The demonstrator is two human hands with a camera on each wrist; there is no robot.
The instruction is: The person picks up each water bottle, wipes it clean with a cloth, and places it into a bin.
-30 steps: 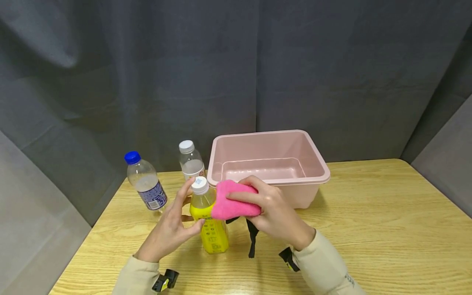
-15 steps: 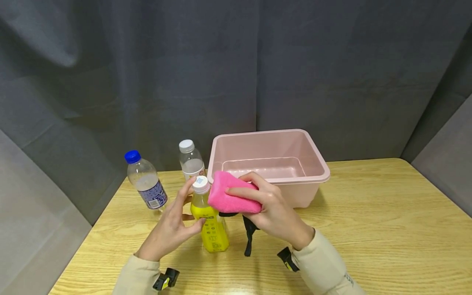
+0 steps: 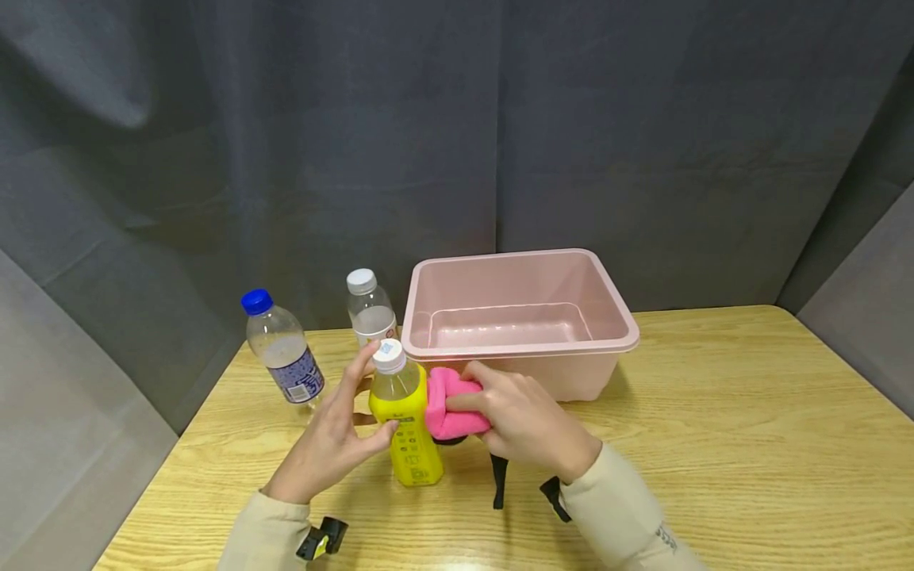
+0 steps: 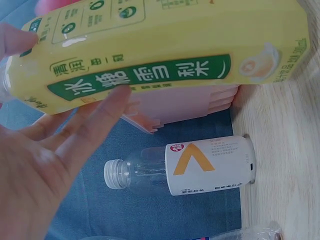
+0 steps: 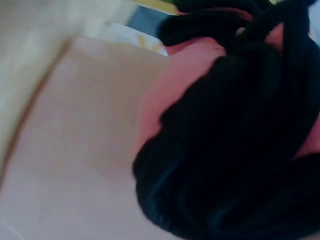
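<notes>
My left hand [image 3: 332, 444] grips a yellow-labelled drink bottle [image 3: 414, 448], thumb on the near side and fingers round the far side. The bottle stands upright on the table, its white cap on. In the left wrist view a fingertip rests on the label's green band [image 4: 145, 75]. With my right hand [image 3: 528, 416] I hold a bunched pink cloth [image 3: 451, 408] against the bottle's right side, below the shoulder. Black material [image 5: 215, 150] on the cloth fills much of the right wrist view, and a black strip [image 3: 499, 480] dangles beneath the hand.
A pink plastic bin [image 3: 528, 350] stands behind the right hand. To the left are a blue-capped bottle [image 3: 286, 357] and, farther back, a white-capped bottle [image 3: 373, 313]. Grey curtains [image 3: 457, 143] hang behind the wooden table [image 3: 750, 428].
My right hand lifts the pink cloth slightly towards the bottle's neck, then brings it down along the right side, uncovering the shoulder. The left hand and bottle stay nearly still.
</notes>
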